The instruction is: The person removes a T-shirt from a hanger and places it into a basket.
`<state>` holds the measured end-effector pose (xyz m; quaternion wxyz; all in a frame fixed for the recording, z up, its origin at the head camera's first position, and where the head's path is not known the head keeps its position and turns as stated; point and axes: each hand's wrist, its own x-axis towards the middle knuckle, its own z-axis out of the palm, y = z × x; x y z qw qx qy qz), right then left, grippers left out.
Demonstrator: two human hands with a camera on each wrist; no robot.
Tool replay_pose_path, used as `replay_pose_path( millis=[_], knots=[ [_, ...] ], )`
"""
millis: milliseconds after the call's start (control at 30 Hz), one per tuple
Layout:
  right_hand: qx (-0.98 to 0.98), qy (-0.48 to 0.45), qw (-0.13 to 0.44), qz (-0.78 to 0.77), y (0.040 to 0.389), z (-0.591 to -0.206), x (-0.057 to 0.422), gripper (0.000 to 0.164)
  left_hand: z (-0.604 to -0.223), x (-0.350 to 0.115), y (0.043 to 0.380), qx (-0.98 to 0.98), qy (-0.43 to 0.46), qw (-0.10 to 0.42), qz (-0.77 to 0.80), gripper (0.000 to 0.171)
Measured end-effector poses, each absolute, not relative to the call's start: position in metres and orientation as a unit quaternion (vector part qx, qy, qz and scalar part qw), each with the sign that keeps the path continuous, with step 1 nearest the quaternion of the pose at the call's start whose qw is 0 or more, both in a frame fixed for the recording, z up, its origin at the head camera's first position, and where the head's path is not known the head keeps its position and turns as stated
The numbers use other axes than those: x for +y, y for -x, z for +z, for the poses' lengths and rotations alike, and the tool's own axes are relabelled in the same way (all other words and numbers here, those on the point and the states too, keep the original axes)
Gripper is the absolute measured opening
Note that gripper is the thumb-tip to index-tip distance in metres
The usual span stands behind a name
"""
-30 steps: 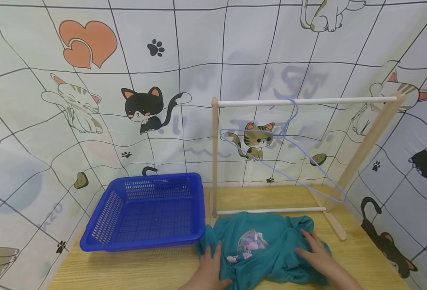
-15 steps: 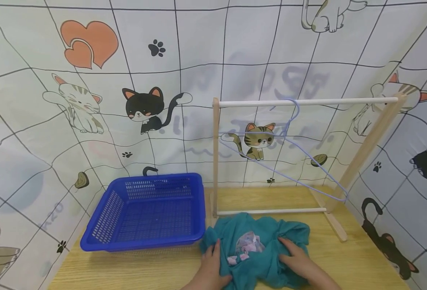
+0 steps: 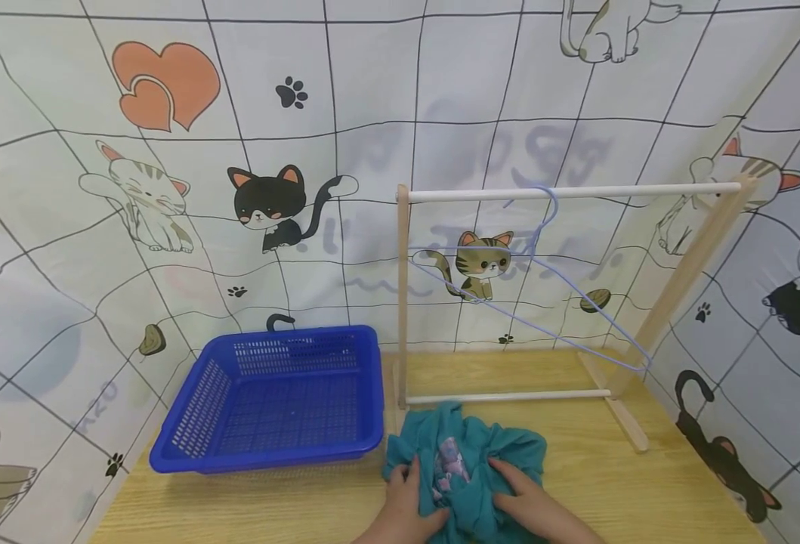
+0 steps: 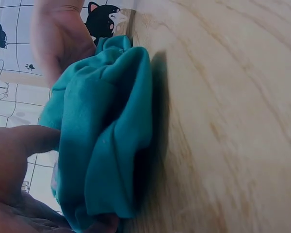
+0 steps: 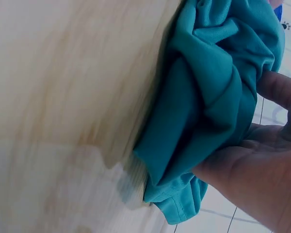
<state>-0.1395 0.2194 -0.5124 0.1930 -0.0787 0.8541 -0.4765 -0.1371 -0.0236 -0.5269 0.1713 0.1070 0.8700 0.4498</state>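
A crumpled teal garment [image 3: 471,521] with a pinkish-purple print lies bunched on the wooden table in the head view. My left hand [image 3: 403,506] holds its left side; in the left wrist view the thumb [image 4: 41,139] presses one face of the cloth and a fingertip [image 4: 105,223] shows at the lower edge. From the other side my right hand [image 3: 532,505] grips the bundle. In the right wrist view, thick folds of the garment [image 5: 208,92] sit against the right thumb [image 5: 279,90], and its other fingers are partly hidden by cloth.
A blue plastic basket [image 3: 291,412] stands left of the garment. Behind the garment is a wooden rack with a white top rail [image 3: 610,191] and a lower rail [image 3: 508,397]. A lilac hanger [image 3: 563,279] hangs from the top rail. Cat-patterned sheeting [image 3: 386,75] surrounds the table [image 3: 631,491].
My right hand has moved left, pushing the garment's right side inward. The garment is narrower and more bunched, its print folded. My left hand has shifted slightly right.
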Motion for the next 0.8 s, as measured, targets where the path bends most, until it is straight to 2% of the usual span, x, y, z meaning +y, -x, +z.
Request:
replay_pose_path(
  millis=[233, 400, 500, 633, 800],
  knots=[
    [0.810, 0.031, 0.254, -0.528, 0.134, -0.511, 0.199, 0.065, -0.528, -0.021, 0.138, 0.842, -0.096, 0.201, 0.492, 0.094],
    [0.786, 0.033, 0.270, -0.556, 0.131, -0.510, 0.190, 0.065, -0.526, -0.020, 0.138, 0.815, -0.079, 0.224, 0.529, 0.086],
    [0.786, 0.039, 0.265, -0.557, 0.131, -0.509, 0.185, 0.066, -0.524, -0.019, 0.138, 0.803, -0.057, 0.230, 0.546, 0.089],
    [0.785, 0.049, 0.257, -0.561, 0.130, -0.508, 0.180, 0.066, -0.522, -0.017, 0.134, 0.803, -0.043, 0.215, 0.554, 0.097],
    [0.753, 0.057, 0.255, -0.604, 0.129, -0.503, 0.175, 0.064, -0.519, -0.016, 0.129, 0.794, -0.043, 0.179, 0.579, 0.096]
  ],
)
